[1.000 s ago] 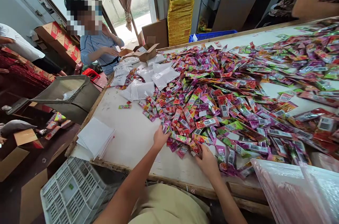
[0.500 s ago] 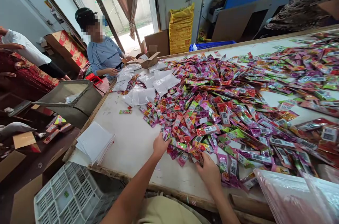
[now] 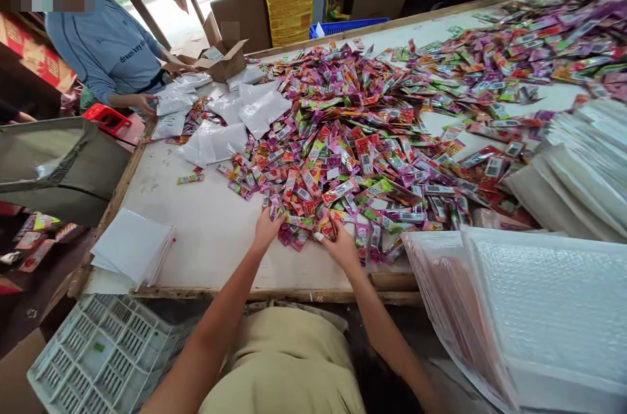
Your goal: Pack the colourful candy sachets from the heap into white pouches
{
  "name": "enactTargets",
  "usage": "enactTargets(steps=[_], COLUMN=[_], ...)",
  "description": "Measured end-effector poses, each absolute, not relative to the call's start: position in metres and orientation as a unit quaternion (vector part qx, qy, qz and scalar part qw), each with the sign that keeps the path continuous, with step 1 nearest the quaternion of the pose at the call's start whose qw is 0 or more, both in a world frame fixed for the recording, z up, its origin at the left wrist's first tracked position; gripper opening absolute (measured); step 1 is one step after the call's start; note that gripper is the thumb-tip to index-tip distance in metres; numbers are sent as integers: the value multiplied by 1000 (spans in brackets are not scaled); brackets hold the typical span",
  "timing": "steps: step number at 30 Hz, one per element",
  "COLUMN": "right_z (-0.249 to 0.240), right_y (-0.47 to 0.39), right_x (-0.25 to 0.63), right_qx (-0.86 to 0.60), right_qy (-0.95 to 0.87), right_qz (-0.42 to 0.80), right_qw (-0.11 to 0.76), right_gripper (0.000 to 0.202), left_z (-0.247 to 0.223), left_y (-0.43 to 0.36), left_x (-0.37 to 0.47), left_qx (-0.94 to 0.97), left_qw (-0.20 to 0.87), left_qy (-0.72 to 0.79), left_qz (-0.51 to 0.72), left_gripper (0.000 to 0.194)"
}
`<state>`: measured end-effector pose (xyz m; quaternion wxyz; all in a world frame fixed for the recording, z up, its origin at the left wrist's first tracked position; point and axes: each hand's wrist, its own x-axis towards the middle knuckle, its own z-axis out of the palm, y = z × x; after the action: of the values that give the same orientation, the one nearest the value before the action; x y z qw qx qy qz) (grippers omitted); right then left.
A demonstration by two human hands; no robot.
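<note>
A wide heap of small colourful snack packets (image 3: 372,140) covers the white table (image 3: 210,238). My left hand (image 3: 267,228) rests on the near left edge of the heap, its fingers on several purple and red packets. My right hand (image 3: 340,245) lies just to the right of it, fingers spread over packets at the near edge. Whether either hand grips a packet cannot be told.
A stack of bubble mailers (image 3: 539,309) fills the near right. A pile of white envelopes (image 3: 132,247) lies at the near left corner, a white crate (image 3: 98,355) below it. A person in a blue shirt (image 3: 112,51) works at the far left beside an open carton (image 3: 223,61).
The view has tilted down and moved closer. Both my hands have drawn a little nearer to each other at the heap's near edge. The bubble mailers now show large at the right.
</note>
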<state>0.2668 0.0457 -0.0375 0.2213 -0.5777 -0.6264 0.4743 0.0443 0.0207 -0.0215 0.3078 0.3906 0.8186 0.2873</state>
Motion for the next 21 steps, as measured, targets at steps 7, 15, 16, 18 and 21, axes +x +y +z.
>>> enactTargets(steps=[7,15,16,18,21], right_z=[-48,-32,-31,-29,-29], right_y=[38,36,36,34,31], right_x=[283,279,279,278,275], right_qx=[-526,-521,-520,-520,-520], right_qy=[-385,-290,-284,-263,-242], right_qz=[690,729,734,747,754], right_qw=[314,337,331,320,321], right_gripper=[65,63,62,59,56], left_z=[-4,2,2,2,1], left_y=[0,9,8,7,4], left_x=[38,62,65,69,75], left_qx=[393,242,218,185,173], left_qw=[292,599,623,650,649], left_qy=[788,594,576,556,568], left_qz=[375,479,483,484,476], left_gripper=[29,48,48,52,53])
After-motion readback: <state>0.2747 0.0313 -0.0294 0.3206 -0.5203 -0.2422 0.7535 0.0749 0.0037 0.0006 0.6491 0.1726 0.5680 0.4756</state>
